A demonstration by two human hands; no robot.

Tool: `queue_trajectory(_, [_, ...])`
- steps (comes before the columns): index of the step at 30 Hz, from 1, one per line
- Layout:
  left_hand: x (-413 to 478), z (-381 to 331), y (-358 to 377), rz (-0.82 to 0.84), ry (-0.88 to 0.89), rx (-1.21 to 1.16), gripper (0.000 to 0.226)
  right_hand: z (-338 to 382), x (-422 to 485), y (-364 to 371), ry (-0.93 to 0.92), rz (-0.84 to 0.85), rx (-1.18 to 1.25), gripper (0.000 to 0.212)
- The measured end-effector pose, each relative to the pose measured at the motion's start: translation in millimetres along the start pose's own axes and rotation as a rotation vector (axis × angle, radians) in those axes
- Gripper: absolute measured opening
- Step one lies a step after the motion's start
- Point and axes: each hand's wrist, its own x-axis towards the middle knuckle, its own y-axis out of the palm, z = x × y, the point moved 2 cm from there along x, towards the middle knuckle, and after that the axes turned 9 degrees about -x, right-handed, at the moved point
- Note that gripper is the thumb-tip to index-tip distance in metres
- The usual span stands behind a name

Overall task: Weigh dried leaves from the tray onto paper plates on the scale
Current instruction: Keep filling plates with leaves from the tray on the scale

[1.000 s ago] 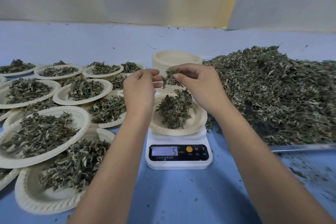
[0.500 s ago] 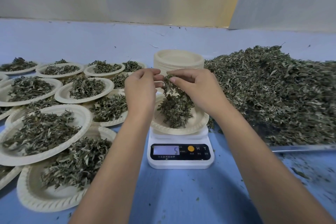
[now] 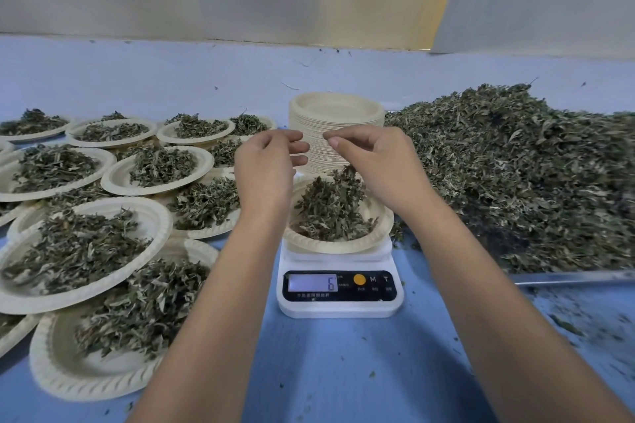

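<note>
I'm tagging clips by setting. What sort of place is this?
Probably a small herb or tea portioning workbench: a big heap of dried leaves on a metal tray, a digital scale, and many filled paper plates spread over a blue table.

Looks like a small herb-portioning workroom: blue surface [image 3: 343, 371], digital scale [image 3: 340, 311] at centre, dried leaves [image 3: 515, 182] heaped at three o'clock, filled paper plates [image 3: 55, 364] crowding nine o'clock, spare plate stack [image 3: 336, 106] at twelve o'clock.
</note>
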Motion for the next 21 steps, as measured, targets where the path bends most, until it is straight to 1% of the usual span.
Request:
queue_trajectory(10, [-2.7,1.3,1.9,0.023,0.001,0.011,0.029,-1.8,0.8,-0.3,0.008,-0.004,-0.020,0.016])
queue_trajectory(16, [-4.8,1.1,4.3,0.034,0.003,0.031,0.030,-3.2,0.2,1.2,0.023,0.001,0.012,0.016])
queue_trajectory(19, [-7.5,0.4,7.8,0.057,0.001,0.034,0.030,-7.0,1.9,-0.2,0.037,-0.018,0.062,0.016])
queue_trajectory(21, [-9.1,-0.4,10.0,0.077,-0.007,0.036,0.029,-15.6,3.8,-7.4,0.065,-0.062,0.079,0.017])
